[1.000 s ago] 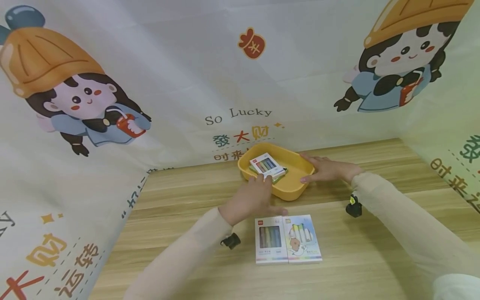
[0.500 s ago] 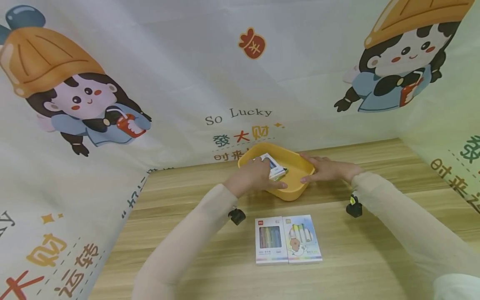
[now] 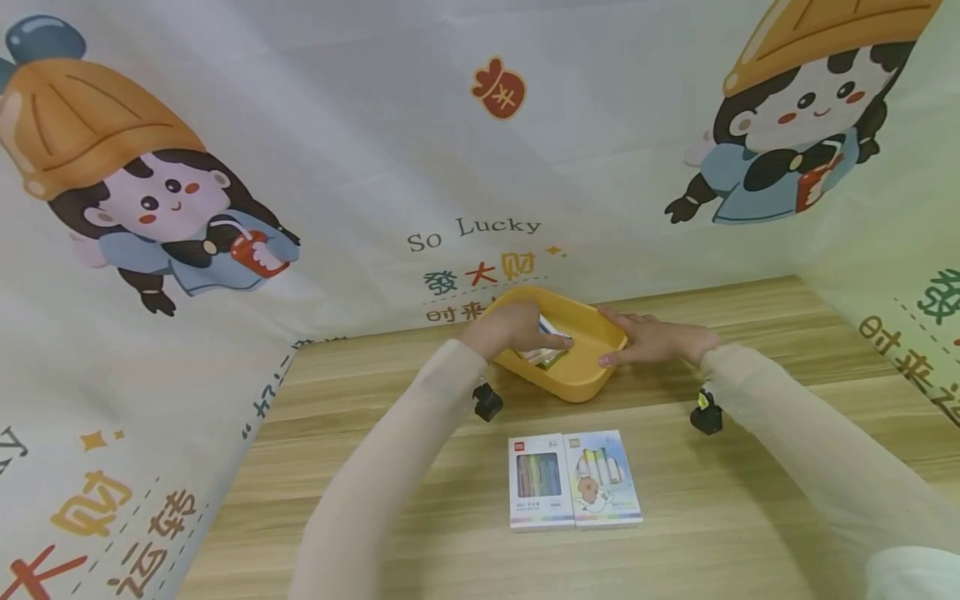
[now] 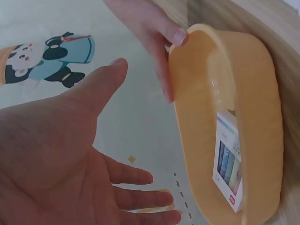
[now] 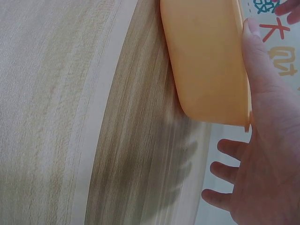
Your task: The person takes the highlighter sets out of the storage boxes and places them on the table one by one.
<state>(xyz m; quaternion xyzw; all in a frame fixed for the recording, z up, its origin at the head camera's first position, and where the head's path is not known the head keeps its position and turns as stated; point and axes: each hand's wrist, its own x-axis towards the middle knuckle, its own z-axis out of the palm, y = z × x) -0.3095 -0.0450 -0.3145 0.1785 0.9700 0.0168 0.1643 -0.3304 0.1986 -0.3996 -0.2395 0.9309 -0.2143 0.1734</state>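
My left hand (image 3: 510,327) reaches over the left part of a yellow plastic basket (image 3: 577,379), covering much of what lies there. In the left wrist view its thumb and fingers are spread, with nothing between them. Inside the basket lies a white windowed box of coloured pens (image 4: 227,161), over a green-edged item partly hidden beneath. My right hand (image 3: 660,340) holds the basket's right end, its thumb on the near rim and its fingers on the far side; in the right wrist view the other fingers hang beside the basket wall.
Two flat boxes stand out in front of the basket on the wooden table (image 3: 712,508): a windowed pen box (image 3: 540,482) and a box with printed pens and a bear (image 3: 603,479), side by side. A printed cloth backdrop (image 3: 360,150) rises right behind the basket.
My left hand has moved forward from the basket's near edge to over the boxes inside it, hiding most of the top one. The right hand has stayed at the basket's right end.
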